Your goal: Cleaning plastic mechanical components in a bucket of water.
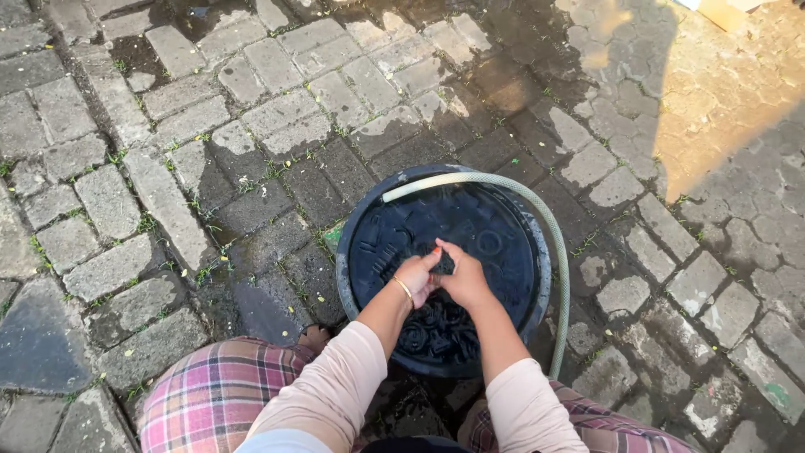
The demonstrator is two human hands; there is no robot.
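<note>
We are crouched over a round dark basin [356, 252] set on wet paving stones [251, 117], and we place everything by that basin. Both our hands meet above its middle: the left hand [415, 278] and the right hand [464, 278] press together around a small dark cloth [443, 263], fingers [429, 257] curled closed on it from both sides, so only a corner shows between them. More dark wet laundry [436, 331] lies heaped in the basin's near part, under our wrists. A pale hose [549, 226] rests along the basin's far rim and runs down outside its right side.

We judge the cloth soft, limp and heavier for being soaked, likely slippery if soapy. It suits a bunched grip with the whole palm rather than a fingertip pinch, gathered at its middle so no loose end drags.
</note>
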